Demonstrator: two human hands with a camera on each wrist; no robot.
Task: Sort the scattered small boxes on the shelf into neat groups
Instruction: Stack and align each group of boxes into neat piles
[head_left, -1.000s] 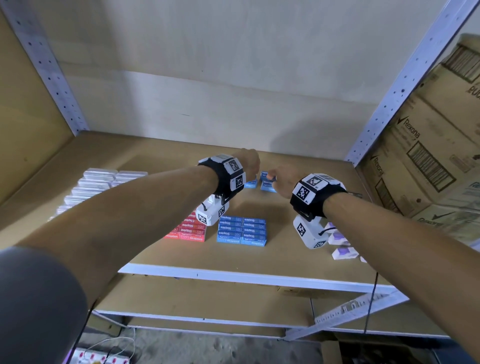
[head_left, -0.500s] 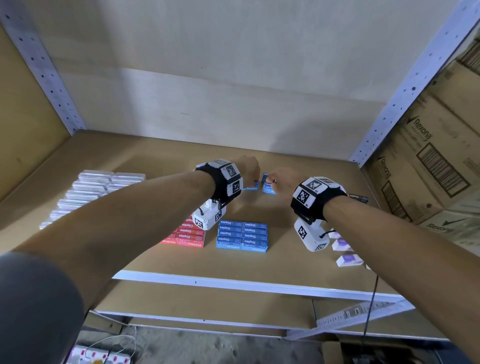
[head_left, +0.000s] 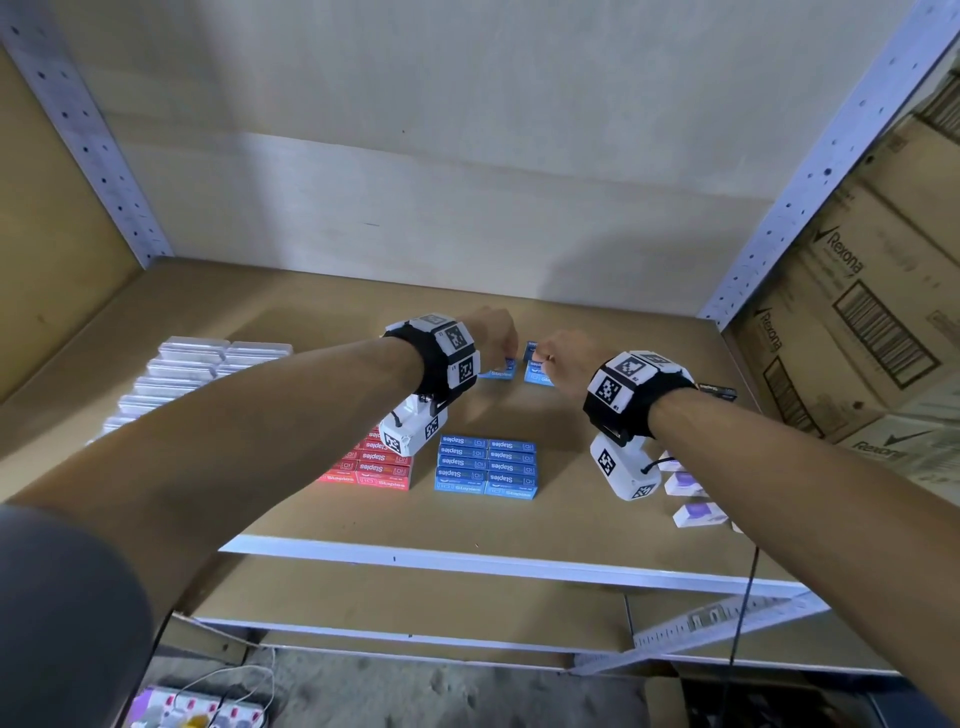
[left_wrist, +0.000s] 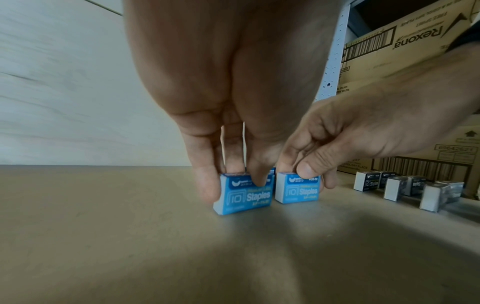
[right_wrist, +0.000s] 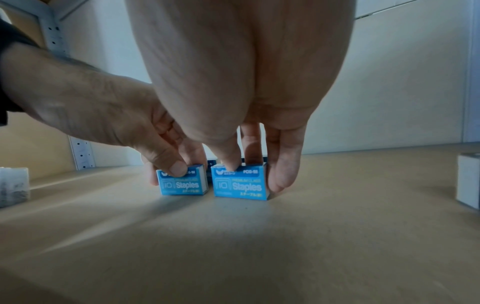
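Two loose blue staple boxes stand side by side toward the back of the shelf board (head_left: 571, 519). My left hand (left_wrist: 233, 183) pinches the left blue box (left_wrist: 246, 197) from above, thumb in front and fingers behind and beside it. My right hand (right_wrist: 249, 170) pinches the right blue box (right_wrist: 240, 187) the same way. In the head view the left hand (head_left: 501, 338) and right hand (head_left: 563, 358) nearly meet over the left box (head_left: 501, 371) and right box (head_left: 537, 375). Both boxes rest on the board. Another blue box (head_left: 530, 349) shows just behind them.
Nearer me lie a neat block of blue boxes (head_left: 485, 465) and a red block (head_left: 374, 467) to its left. Clear cases (head_left: 197, 374) line the left. Several white and purple boxes (head_left: 691, 488) sit at the right, beside Rexona cartons (head_left: 857, 312).
Both hands have stayed on the same two blue boxes at the back of the shelf. Only the head view has shifted a little.
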